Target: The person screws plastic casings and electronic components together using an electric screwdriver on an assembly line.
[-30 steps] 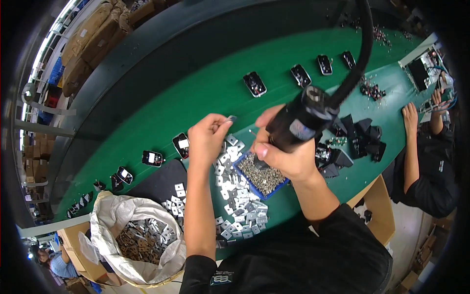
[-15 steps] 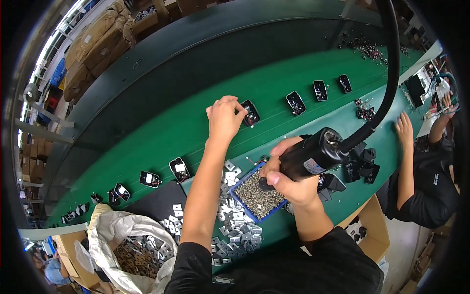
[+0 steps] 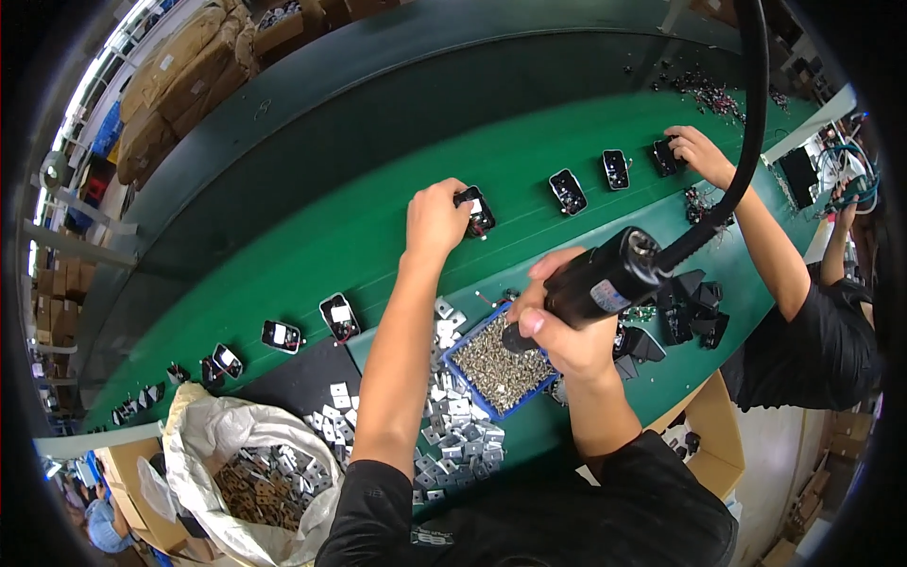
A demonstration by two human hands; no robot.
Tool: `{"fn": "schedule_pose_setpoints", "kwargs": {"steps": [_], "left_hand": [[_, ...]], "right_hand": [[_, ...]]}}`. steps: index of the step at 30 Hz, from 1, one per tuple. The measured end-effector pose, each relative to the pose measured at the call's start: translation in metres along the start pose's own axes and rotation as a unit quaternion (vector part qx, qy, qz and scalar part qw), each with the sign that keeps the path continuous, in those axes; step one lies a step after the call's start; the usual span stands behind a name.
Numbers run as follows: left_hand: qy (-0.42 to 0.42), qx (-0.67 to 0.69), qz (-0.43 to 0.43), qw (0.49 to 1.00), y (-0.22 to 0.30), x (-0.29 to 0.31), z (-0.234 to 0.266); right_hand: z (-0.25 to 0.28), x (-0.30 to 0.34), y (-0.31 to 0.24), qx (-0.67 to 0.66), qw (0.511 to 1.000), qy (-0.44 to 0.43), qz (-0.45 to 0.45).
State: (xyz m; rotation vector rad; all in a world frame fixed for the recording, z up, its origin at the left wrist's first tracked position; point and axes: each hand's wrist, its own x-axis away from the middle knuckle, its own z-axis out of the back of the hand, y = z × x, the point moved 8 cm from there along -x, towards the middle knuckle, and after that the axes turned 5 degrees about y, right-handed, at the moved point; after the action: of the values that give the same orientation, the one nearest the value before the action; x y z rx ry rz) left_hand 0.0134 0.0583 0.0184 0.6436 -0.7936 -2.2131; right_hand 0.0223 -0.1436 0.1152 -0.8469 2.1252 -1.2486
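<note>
Pinching a case (image 3: 481,215), seemingly to steady it, the left hand's (image 3: 436,219) grip is narrow; the right hand (image 3: 576,346) holds a driver (image 3: 605,280) above screws (image 3: 499,378).

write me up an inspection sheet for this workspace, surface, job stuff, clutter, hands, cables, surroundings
surface: green work surface, black mat at left
job's things: dark housing by the left hand, other housings spaced along the surface; blue tray of small metal fasteners
clutter: loose metal plates beside the tray, black parts to its right
left hand: fingers at the housing's edge, grip unclear
right hand: closed around a black power driver
cables: thick black cable rising from the driver
surroundings: another person's hand at the right; open cardboard box, white bag of metal pieces
</note>
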Motion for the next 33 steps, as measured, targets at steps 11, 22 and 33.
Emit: {"fn": "schedule_pose_setpoints", "kwargs": {"steps": [11, 22, 33], "left_hand": [[0.086, -0.060, 0.143, 0.984, -0.026, 0.214, 0.151], [0.095, 0.034, -0.012, 0.995, 0.019, 0.232, 0.136], [0.122, 0.130, -0.078, 0.981, 0.057, 0.233, 0.103]], "right_hand": [[-0.013, 0.006, -0.010, 0.014, 0.996, 0.006, 0.087], [-0.023, 0.028, -0.022, -0.081, 0.992, -0.026, 0.098], [-0.041, 0.044, -0.037, -0.141, 0.977, -0.124, 0.100]]}}
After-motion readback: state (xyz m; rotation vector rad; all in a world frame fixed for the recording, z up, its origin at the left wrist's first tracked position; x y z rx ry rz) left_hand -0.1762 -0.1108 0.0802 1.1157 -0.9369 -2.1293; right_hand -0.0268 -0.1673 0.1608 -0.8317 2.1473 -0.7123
